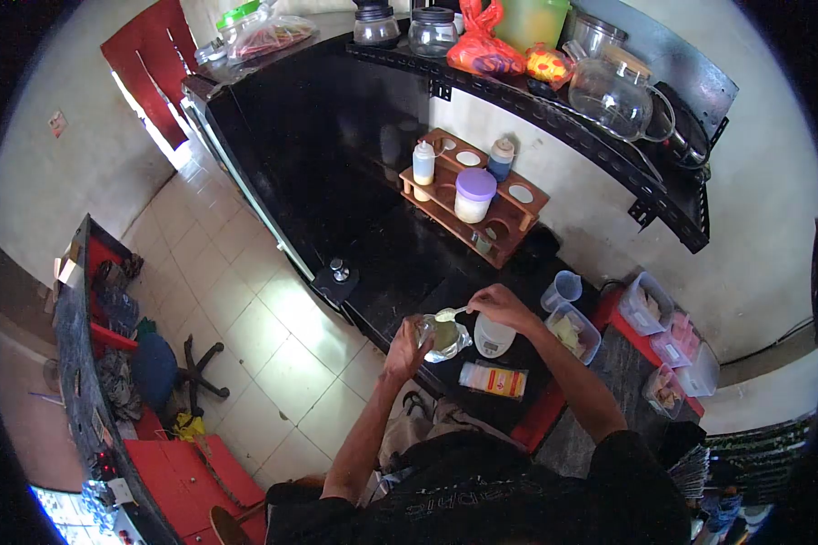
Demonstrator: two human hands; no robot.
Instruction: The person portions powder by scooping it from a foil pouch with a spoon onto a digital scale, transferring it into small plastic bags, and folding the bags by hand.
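Note:
My right hand [503, 306] is closed on the handle of a pale spoon [449, 314], whose bowl end is over an open foil pouch [454, 348] with greenish contents. My left hand [408, 350] is at the pouch's left side, its fingers curled round what looks like a small clear container [426, 331]. A white digital scale [493, 338] sits right of the pouch, under my right forearm. Nearer to me lies a yellow, white and orange packet [493, 379] on the black counter.
A wooden rack [515, 233] with bottles and a purple-lidded jar [473, 195] stands behind. Plastic tubs [574, 332] and a measuring cup [562, 289] are at right. A black shelf [554, 113] overhangs the back; a metal tamper [338, 270] is by the left edge.

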